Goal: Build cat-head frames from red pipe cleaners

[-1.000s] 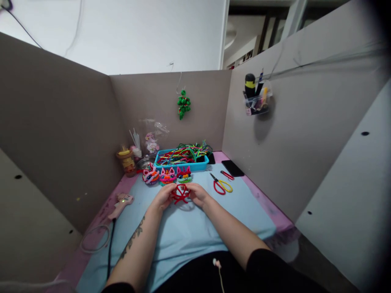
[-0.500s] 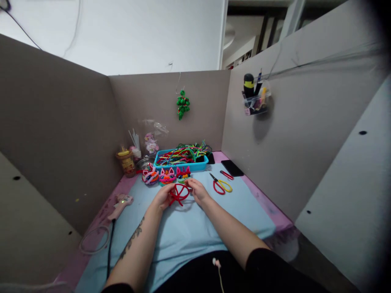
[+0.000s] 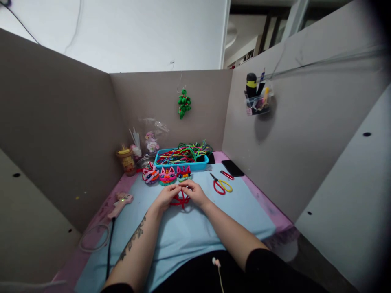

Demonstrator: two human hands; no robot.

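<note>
A red pipe-cleaner frame (image 3: 182, 200), bent into a ring with spokes, hangs from my fingers just above the blue cloth. My left hand (image 3: 168, 194) pinches its upper left edge. Close beside it, my right hand (image 3: 194, 192) pinches the top edge, and the fingertips of both hands meet there. Part of the ring is hidden behind the fingers. Just beyond my hands sit three fuzzy animal-head pieces: a lilac and orange one (image 3: 150, 175), a pink one (image 3: 168, 176) and a red and green one (image 3: 183, 174).
A blue tray (image 3: 180, 166) of colourful pipe cleaners stands at the back. To the right lie scissors (image 3: 221, 185), a red cutter (image 3: 227, 175) and a black phone (image 3: 232, 168). A pink glue gun (image 3: 121, 204) with its cord lies left, near a drink cup (image 3: 126, 161). Partition walls enclose the table.
My hands have come together at the top of the red frame, the right hand moving left. The frame has tilted and turned, its spokes now hanging lower.
</note>
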